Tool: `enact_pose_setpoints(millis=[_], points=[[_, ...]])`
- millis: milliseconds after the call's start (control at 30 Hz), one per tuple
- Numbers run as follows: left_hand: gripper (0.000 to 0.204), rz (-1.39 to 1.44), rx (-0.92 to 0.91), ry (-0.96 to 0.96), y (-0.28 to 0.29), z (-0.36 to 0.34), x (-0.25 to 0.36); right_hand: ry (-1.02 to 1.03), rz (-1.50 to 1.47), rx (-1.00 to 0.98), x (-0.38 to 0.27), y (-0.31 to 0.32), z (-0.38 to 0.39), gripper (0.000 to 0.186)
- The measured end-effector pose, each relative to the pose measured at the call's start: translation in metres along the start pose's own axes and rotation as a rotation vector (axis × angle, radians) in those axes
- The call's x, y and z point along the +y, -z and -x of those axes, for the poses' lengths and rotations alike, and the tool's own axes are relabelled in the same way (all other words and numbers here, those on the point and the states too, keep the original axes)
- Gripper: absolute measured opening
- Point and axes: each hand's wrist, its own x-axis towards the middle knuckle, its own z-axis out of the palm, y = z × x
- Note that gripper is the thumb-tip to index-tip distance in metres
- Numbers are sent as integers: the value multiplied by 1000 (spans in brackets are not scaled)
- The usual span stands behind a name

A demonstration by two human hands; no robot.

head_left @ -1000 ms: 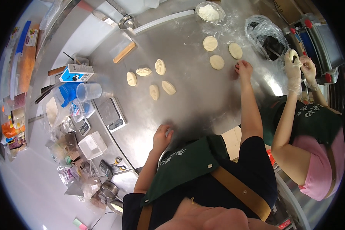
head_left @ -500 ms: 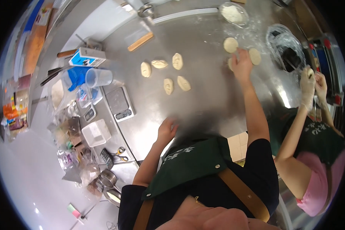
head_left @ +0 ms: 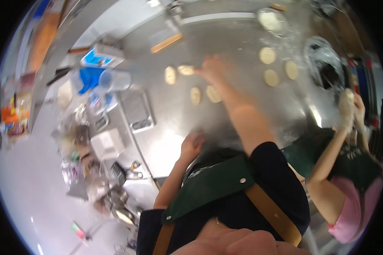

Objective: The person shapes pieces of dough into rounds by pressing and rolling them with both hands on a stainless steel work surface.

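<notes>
My right hand (head_left: 212,67), smeared by motion, is over the steel worktable (head_left: 166,157) beside the group of oval dough pieces. Its fingers are too blurred to read, and it hides the place where one piece lay. Closest to it are an oval dough piece with a seam along its top (head_left: 186,69) and another (head_left: 214,94), partly behind my forearm. Two more, a left one (head_left: 170,75) and a near one (head_left: 195,96), lie by them. My left hand (head_left: 192,145) rests near the table's front edge, fingers loosely bent and apart, with nothing seen in it.
Three flat dough rounds (head_left: 267,55) lie to the right, near a bowl of flour (head_left: 271,21) and a plastic-covered bowl with dark filling (head_left: 327,76). A co-worker's gloved hand (head_left: 347,106) works at far right. On the left are a scale (head_left: 137,110) and a wooden-edged scraper (head_left: 166,43).
My right hand has moved left from the flat dough rounds to the oval pieces. All three rounds now show. My left hand stays near the front edge; the whole view has shifted slightly.
</notes>
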Motion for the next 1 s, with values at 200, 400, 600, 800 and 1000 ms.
enact_pose_setpoints(millis=[200,400,600,800,1000], points=[[24,5,-29,-26,-4,4,-15,-10,-53,363,-25,-52,17,30],[23,-16,-39,-15,4,-13,-4,155,-145,526,-7,-52,39,33],[23,20,-44,-10,2,-14,-3,334,-454,631,6,-25,68,37],[23,75,-59,-61,-13,-25,-9,478,-285,214,54,-35,158,29],[29,255,-44,76,-31,-32,-12,557,-90,-3,80,-71,210,30]])
